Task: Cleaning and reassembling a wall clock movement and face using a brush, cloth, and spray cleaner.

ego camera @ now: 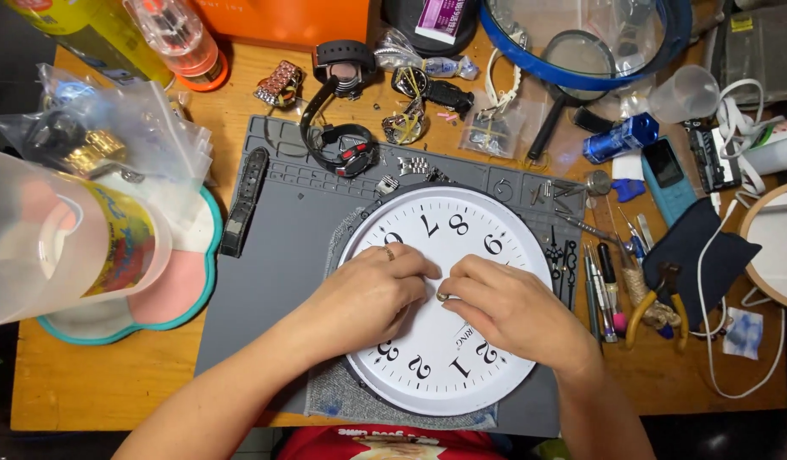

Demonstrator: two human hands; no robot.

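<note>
A round white wall clock face point(461, 247) with black numerals lies flat on a grey cloth on the grey work mat point(274, 273), its numerals upside down to me. Both hands rest on its middle. My left hand point(372, 294) presses down beside the centre, a ring on one finger. My right hand point(504, 307) pinches a small brass-coloured nut or ring point(443, 296) at the clock's centre, fingertips touching those of the left hand. No clock hands are on the face; black clock hands point(564, 260) lie on the mat to the right.
Screwdrivers and tweezers point(602, 285) and yellow-handled pliers point(657, 311) lie right of the clock. Wristwatches point(346, 153), a black strap point(244, 200) and small bags crowd the far side. A translucent jug point(61, 234) stands at the left, a magnifier point(581, 60) at the back.
</note>
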